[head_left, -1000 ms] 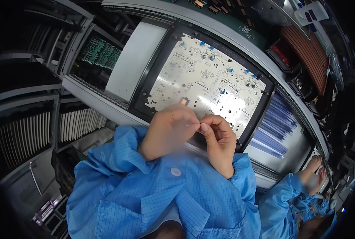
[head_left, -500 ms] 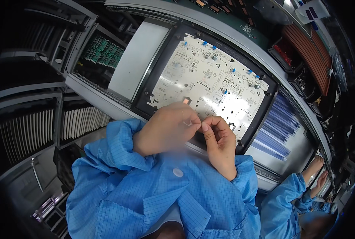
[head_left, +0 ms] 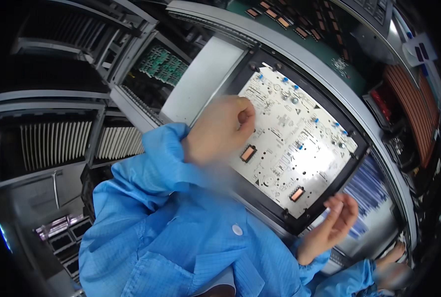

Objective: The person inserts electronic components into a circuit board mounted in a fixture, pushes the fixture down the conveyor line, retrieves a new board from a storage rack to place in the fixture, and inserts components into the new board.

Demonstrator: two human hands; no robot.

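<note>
A white circuit board (head_left: 285, 128) lies in a black frame (head_left: 299, 222) on the line in front of me. Over its left part hangs my left hand (head_left: 220, 131), with thumb and forefinger pinched together; anything between the tips is too small to make out. My right hand (head_left: 332, 225) is off the board's near right corner, beside the frame, its fingers loosely bent and apart with nothing visible in them. Two black chips with orange tops, one left of centre (head_left: 248, 153) and one near the front edge (head_left: 296, 193), sit on the board. Small blue parts (head_left: 296, 87) stand along its far side.
More orange-topped chips (head_left: 283, 22) lie on a green surface beyond the rail. A red parts bin (head_left: 380, 106) and brown stacked strips (head_left: 412, 106) stand at the right. Green boards (head_left: 163, 64) fill the left. A co-worker's blue sleeve (head_left: 351, 282) shows at the lower right.
My hands, fingertips together over the board's near edge before, have parted. The left went up and left, the right went right. Both chips now show in full. The whole view has shifted.
</note>
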